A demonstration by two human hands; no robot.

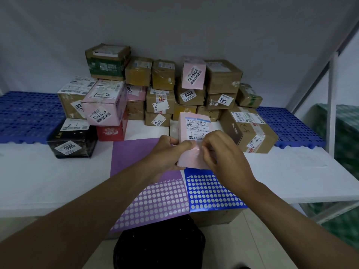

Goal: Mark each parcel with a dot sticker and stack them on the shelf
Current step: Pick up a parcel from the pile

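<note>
Pink parcel (194, 133): a small smooth-faced box with a white printed label and handwritten marks, held up above the front middle of the shelf (48, 171), label toward the camera, probably so the lower face can take a sticker.
Left hand (167, 150): fingers curled round the parcel's lower left side with the thumb across its front, steadying it.
Right hand (219, 150): fingertips pinched together against the parcel's lower front; likely pressing a dot on, though no dot is visible under the fingers.
Purple sticker sheet (151, 200): flat, glossy, lying at the shelf's front edge and overhanging it; rows of pale round holes show where dots are gone.
Blue sticker sheet (211, 191): just beside the purple one on its right, same perforated look, within easy reach below both hands.
Stacked parcels (165, 90): mostly taped brown cardboard, some pink, one black, one red, piled against the back wall of the shelf to keep the front free for working.
Blue mats (29, 113): rigid plastic grids with holes, at the shelf's left and right ends.
Stage: sticker going on; stacking not yet done.
</note>
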